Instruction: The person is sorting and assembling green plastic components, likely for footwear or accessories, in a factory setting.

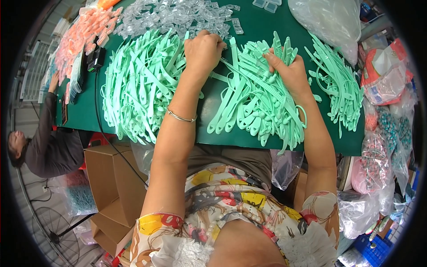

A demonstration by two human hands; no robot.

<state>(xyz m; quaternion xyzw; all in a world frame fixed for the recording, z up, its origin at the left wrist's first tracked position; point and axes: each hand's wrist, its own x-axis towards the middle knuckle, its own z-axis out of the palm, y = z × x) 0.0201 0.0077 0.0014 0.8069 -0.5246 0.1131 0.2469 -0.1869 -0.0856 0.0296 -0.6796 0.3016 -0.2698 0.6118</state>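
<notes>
My left hand is at the far end of a big heap of long mint-green plastic strips, next to a spread of small clear plastic pieces. Its fingers are curled and closed, and what they hold, if anything, is hidden. My right hand grips a bunch of mint-green plastic strips above a second pile, thumb lying across them. Some strips have ribbed ends, others rounded tips. A looped strip hangs by my right wrist.
A third bunch of green strips lies at the right of the green table. Peach pieces are heaped far left, near a black cable. A clear bag stands back right; another person sits at left by a cardboard box.
</notes>
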